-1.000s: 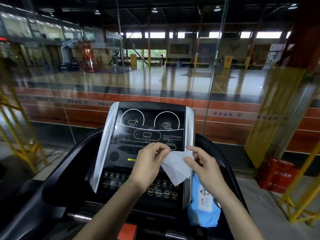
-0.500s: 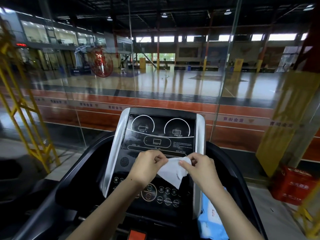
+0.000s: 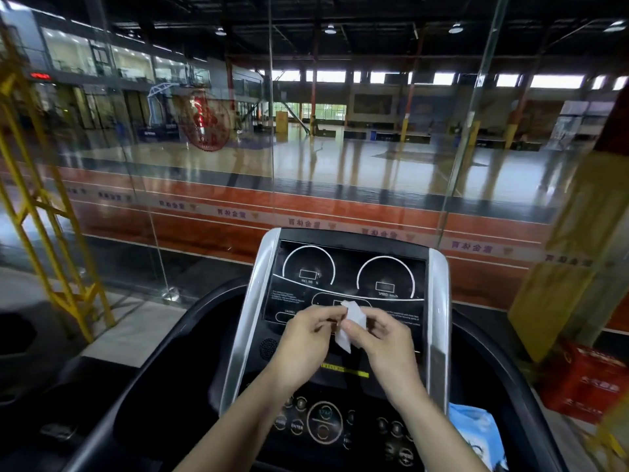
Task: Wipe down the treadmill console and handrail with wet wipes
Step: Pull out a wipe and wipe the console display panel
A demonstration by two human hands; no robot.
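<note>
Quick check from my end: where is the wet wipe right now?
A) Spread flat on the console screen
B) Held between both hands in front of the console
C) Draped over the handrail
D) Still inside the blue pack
B: the white wet wipe is bunched and pinched between the left hand and the right hand, in front of the console, while the blue wipe pack sits off to the lower right.

Both hands (image 3: pixel 343 335) have bunched the wet wipe (image 3: pixel 352 321) far smaller between them.

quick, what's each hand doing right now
Left hand: pinching the white wipe.
Right hand: pinching the same wipe.
</note>
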